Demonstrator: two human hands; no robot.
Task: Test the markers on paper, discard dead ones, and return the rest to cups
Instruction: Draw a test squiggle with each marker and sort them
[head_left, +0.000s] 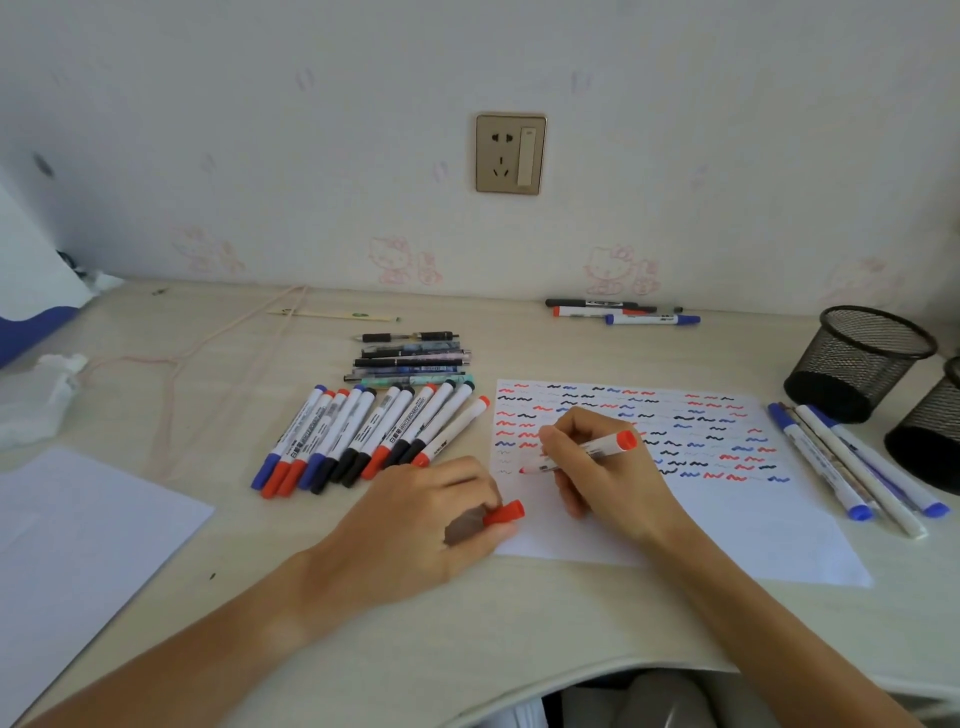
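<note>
Now right hand (597, 467) grips red marker (597, 449), tip on paper (727, 519); left hand (431, 519) pinches cap (505, 513).

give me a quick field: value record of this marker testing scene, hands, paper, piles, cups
right hand: grips red marker, tip on the test paper
left hand: pinches red cap at the paper's left edge
test paper: rows of red, blue and black squiggles
marker row: capped, lying left of the paper
pens: stacked behind that row
far markers: few, by the wall
right markers: beside the cups
mesh cups: two, right; contents not visible
</note>
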